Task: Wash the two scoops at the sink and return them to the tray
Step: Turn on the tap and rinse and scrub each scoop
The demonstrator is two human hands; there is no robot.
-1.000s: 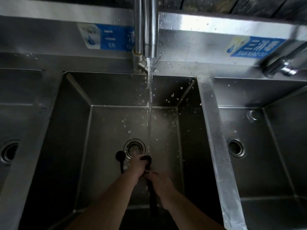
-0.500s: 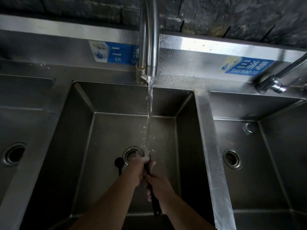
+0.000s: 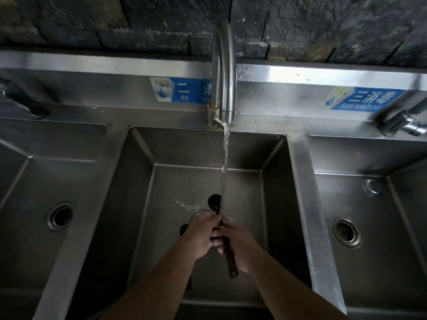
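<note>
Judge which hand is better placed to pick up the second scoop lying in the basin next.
Left, probably. The second scoop lies just left of the left hand, near the drain. The right hand has its grip on the handle of the scoop under the water.

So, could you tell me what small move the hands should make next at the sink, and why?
Probably ease the held scoop back so its bowl sits under the water stream; the stream lands nearer the hands. The second scoop lies unwashed below.

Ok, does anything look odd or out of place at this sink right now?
Nothing stands out. The faucet runs onto a black scoop held by both hands, left hand and right hand, over the middle basin.
</note>
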